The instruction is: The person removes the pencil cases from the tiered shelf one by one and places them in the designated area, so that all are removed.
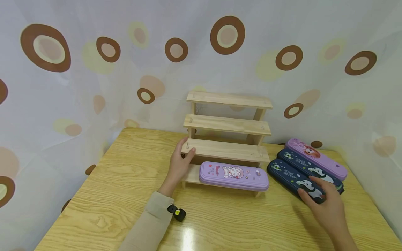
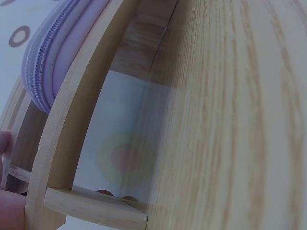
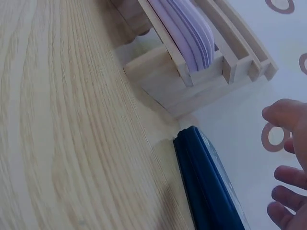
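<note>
A pale wooden stepped stand (image 1: 227, 150) sits at the back middle of the table. A lilac pencil case (image 1: 233, 175) lies along its lowest step, seen edge-on in both wrist views (image 2: 50, 52) (image 3: 184, 28). My left hand (image 1: 187, 149) grips the left end of the second step, thumb in front and fingers behind. Only a fingertip (image 2: 7, 191) shows beside the stand's frame (image 2: 72, 124). My right hand (image 1: 311, 190) lies with spread fingers (image 3: 288, 115) over the near dark blue panda case (image 1: 290, 176) (image 3: 206, 187), and nothing is clasped.
A second dark blue case (image 1: 309, 168) and a lilac case (image 1: 315, 158) lie side by side behind the near one, at the table's right. The wooden table (image 1: 119, 188) ends close to the spotted curtain (image 1: 78, 87) on the left, back and right.
</note>
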A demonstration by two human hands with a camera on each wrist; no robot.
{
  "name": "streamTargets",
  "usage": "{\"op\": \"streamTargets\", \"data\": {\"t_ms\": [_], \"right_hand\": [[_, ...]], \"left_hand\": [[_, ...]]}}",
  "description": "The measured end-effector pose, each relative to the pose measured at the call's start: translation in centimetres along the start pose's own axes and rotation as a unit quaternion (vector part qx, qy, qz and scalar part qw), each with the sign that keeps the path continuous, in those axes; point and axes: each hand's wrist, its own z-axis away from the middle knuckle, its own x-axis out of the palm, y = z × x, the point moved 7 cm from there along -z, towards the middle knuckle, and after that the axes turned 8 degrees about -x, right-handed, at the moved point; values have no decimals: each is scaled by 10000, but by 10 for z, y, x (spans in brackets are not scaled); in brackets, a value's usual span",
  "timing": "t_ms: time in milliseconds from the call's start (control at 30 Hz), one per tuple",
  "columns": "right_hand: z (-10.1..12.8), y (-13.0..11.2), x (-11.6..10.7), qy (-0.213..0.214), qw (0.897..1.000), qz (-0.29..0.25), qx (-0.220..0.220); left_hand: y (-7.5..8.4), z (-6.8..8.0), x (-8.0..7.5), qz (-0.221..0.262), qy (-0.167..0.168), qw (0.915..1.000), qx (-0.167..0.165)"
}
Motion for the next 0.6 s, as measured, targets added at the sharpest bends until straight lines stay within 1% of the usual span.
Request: {"op": "streamTargets", "data": {"t_ms": [67,233,400,533,600], "right_hand": [[-1,-6,3,-40,9999,-78,-117],[-3,-21,11,18,9984,-254,-513],[-5,-35,21,-87,9963,-352,-774],[-8,-46,28,-144,9933,-536,-1017],[-10,-51,30,-182,9901,-721,-1189]], "left_hand": [[-1,0,0,-20,10,10000,-8],[-2,-1,0,-45,7,10000,5],[-2,-1,0,-24,-17,10000,24],[-2,-1,0,-24,-15,10000,6],[-2,-1,0,-36,-9,10000,-7]]}}
